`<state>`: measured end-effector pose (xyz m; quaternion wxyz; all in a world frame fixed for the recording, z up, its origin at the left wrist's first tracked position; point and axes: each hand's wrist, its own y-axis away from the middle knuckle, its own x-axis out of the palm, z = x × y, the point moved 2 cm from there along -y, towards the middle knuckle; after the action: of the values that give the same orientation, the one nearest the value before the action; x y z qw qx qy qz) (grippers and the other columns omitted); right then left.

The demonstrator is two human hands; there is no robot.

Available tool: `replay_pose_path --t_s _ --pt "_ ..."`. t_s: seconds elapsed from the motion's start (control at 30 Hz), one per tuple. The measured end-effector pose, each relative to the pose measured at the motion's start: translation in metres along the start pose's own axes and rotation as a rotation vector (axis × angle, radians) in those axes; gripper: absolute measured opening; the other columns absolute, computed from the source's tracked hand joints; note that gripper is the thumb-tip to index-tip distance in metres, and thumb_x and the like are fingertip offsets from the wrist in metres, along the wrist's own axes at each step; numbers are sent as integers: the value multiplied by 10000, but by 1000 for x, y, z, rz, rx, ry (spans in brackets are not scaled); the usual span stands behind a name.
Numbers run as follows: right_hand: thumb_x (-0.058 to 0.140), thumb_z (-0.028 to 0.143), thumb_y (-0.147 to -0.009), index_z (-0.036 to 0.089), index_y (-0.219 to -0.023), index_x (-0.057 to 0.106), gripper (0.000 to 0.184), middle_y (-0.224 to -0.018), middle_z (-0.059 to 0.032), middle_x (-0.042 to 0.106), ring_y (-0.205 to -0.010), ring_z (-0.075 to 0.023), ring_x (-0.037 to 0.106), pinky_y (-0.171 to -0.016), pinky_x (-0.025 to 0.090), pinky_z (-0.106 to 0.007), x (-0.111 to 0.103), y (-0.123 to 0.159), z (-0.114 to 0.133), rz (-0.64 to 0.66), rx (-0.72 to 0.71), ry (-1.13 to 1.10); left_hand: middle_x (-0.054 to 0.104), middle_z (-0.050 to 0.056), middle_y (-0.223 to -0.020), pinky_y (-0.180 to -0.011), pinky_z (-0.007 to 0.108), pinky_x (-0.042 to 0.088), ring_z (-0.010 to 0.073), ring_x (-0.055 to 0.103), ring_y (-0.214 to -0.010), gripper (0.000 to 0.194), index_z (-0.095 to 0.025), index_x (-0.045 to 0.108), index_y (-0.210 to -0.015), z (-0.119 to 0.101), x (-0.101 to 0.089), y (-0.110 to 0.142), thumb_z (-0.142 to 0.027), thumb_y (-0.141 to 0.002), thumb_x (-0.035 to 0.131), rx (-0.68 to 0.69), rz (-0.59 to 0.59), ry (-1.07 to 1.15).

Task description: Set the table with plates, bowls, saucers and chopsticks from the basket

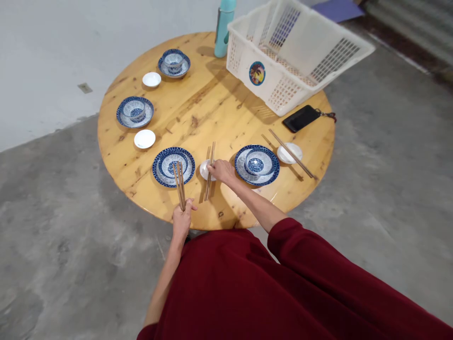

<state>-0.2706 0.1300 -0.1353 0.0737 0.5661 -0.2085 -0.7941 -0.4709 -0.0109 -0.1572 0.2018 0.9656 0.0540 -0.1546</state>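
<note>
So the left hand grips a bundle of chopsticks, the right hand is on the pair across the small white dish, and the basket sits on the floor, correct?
Not quite: the head view shows the basket on the round table, at its far edge, not on the floor. The rest holds: left hand grips chopsticks, right hand on the pair across the small white dish.

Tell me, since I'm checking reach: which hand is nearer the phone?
Right. The right hand rests on chopsticks mid-table, left of the phone; the left hand grips chopsticks at the near edge, farther away.

Wooden chopsticks [180, 182], glossy wooden table [212, 104], probably glazed ceramic saucer [204, 170]
</note>
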Motion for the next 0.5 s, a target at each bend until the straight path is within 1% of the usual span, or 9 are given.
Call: replay_pose_path --t_s 0.1,0.23,0.37,0.5 --pt "471 383 -995 158 -1110 763 387 -1185 -197 740 -1151 -336 687 -865 519 -338 1 -1 0 9 -18 15 721 77 -722 -678 283 491 197 668 -722 472 -166 761 -868 2 2 2 -569 -899 517 -2 8 -2" --pt "466 397 -1001 166 -1142 756 396 -1192 -197 737 -1153 -338 686 -878 522 -350 2 -3 2 23 -41 31 715 79 -710 -701 291 497 204 667 -740 478 -170 752 -810 5 4 3 -574 -898 512 -5 3 -13" --pt "463 407 -1007 166 -1152 750 401 -1197 -201 734 -1151 -338 686 -880 520 -352 1 -4 3 37 -59 38 719 89 -717 -716 299 502 212 667 -748 482 -175 742 -768 6 5 3 -589 -884 525 -5 -12 -9" --pt "470 394 -1006 164 -1143 750 388 -1197 -198 734 -1149 -333 687 -871 516 -338 -1 -4 4 49 -62 46 705 85 -681 -708 299 500 214 667 -731 483 -178 733 -729 5 4 4 -593 -878 538 1 -14 -4"
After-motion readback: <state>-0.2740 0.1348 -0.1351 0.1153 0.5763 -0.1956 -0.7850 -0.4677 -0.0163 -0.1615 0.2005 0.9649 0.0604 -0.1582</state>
